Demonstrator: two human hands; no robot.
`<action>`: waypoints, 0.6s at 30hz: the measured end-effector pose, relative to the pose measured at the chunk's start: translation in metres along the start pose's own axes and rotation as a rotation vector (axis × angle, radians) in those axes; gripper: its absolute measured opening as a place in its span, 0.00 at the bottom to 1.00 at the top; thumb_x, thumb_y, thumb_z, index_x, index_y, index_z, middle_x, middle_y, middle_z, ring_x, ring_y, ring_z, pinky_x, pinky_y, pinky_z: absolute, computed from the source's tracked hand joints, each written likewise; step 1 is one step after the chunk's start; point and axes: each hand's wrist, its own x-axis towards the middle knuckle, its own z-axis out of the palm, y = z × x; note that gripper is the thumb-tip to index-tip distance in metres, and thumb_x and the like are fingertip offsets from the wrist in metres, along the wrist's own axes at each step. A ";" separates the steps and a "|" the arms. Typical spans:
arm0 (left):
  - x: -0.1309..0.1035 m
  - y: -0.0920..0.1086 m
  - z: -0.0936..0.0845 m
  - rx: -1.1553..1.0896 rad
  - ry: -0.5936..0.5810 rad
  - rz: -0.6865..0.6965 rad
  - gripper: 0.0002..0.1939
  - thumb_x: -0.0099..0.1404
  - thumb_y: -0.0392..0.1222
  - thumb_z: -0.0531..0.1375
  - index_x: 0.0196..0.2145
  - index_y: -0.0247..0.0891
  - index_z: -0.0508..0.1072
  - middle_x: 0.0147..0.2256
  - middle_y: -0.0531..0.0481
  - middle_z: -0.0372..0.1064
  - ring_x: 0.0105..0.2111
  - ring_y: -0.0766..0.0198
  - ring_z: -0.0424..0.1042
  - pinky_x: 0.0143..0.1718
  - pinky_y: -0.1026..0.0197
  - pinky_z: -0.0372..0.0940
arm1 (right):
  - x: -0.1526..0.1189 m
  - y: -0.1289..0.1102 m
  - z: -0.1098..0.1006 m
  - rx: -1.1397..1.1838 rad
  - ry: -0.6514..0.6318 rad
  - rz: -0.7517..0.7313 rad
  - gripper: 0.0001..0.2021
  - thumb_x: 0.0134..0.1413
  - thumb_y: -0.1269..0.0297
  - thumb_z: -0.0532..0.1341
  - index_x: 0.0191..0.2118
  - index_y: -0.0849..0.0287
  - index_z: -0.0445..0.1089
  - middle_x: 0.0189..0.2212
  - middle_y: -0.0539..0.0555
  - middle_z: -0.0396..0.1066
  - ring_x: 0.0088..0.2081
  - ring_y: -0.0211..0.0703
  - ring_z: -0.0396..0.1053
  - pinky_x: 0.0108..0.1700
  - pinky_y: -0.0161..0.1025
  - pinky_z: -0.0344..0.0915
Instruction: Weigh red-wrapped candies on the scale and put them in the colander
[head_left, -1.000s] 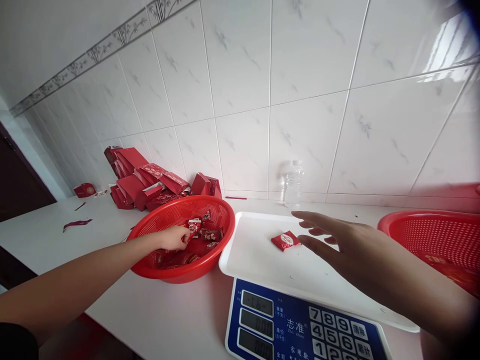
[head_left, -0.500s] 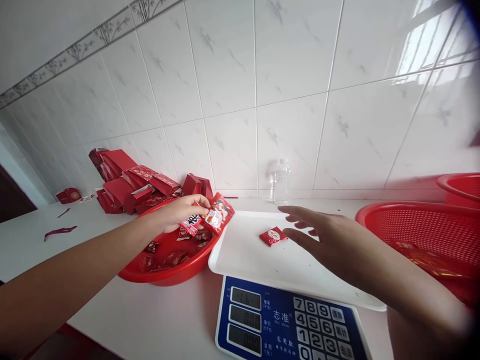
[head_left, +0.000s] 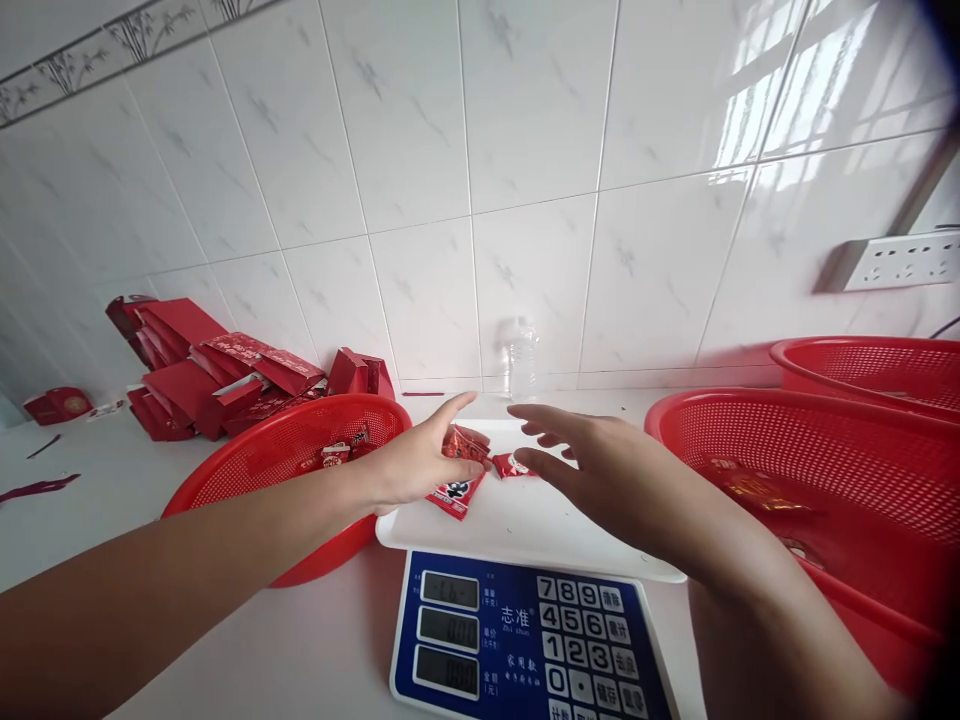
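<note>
My left hand is over the left part of the scale's white tray, with red snack packets between its thumb and fingers. One packet bears large black characters. Its index finger is raised apart from the others. Just right of these packets, a small red packet with a white label lies on the tray. My right hand hovers beside it, fingers stretched out and holding nothing; whether its thumb touches the packet I cannot tell. Below the tray is the scale's blue panel with displays and keys.
A red basket holding packets stands left of the tray. Two more red baskets stand at the right. Folded red boxes are piled at the back left. A clear bottle stands by the tiled wall, where a power strip is mounted.
My left hand has carried the packets rightward from above the left basket to the tray. My right hand stays open near the small packet. The view has shifted right.
</note>
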 end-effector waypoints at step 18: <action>-0.034 -0.038 -0.130 0.953 0.312 -0.094 0.23 0.61 0.37 0.55 0.55 0.42 0.69 0.57 0.43 0.66 0.56 0.50 0.64 0.54 0.52 0.62 | 0.003 0.013 0.022 -0.064 0.063 -0.066 0.20 0.63 0.51 0.51 0.56 0.47 0.69 0.44 0.53 0.78 0.40 0.56 0.77 0.37 0.52 0.74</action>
